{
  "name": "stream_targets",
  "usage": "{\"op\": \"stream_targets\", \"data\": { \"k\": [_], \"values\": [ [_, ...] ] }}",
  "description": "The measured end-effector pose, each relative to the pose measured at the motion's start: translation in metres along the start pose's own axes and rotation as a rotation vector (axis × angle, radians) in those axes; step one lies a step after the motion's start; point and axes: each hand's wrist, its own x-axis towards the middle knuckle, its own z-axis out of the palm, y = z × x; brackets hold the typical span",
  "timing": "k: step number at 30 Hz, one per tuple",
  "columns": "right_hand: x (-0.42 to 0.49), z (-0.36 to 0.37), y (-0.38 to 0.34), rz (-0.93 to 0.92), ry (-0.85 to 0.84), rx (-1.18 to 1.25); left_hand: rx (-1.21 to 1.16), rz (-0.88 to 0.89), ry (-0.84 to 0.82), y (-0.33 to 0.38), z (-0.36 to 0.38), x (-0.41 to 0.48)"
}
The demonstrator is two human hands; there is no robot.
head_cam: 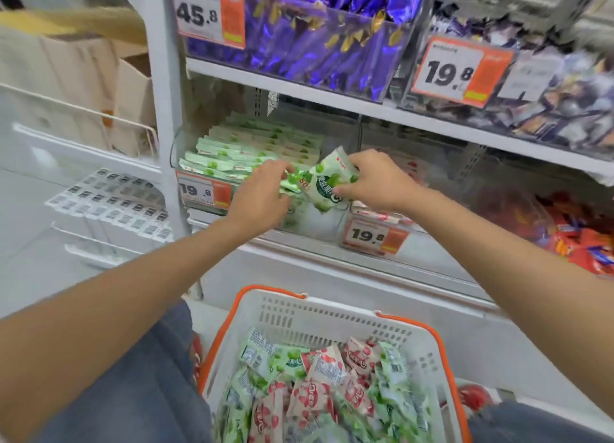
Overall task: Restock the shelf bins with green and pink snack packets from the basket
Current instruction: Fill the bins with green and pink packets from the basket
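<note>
Top-left price tag, purple-wrapper bin: "45.8". Top-right price tag, mixed-sweets bin: "19.8". Lower-left price tag, green packet bin: "19.8". Lower-right price tag, pink packet bin: "19.8". Green packet: "50" partly legible, other print blurred. Tags' small print unreadable.

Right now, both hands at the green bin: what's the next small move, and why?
Probably lay the green packet gripped by the right hand flat onto the rows in the green bin: it is held at the bin's front, and the left hand pinches another beside it.
</note>
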Motion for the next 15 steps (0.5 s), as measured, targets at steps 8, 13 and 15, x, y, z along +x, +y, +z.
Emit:
{"op": "stream_targets", "data": {
  "k": [8, 13, 15],
  "values": [
    [0.108, 0.039, 0.046, 0.127, 0.223, -0.179, 0.319, -0.020, -0.078, -0.025, 0.027, 0.118],
    [0.178, 0.042, 0.069, 0.251, 0.190, -0.461, 0.463, -0.020, -0.190, -0.031, 0.054, 0.192],
    [0.193, 0.039, 0.073, 0.233, 0.172, -0.517, 0.506, 0.014, -0.257, -0.039, 0.062, 0.215]
  ]
}}
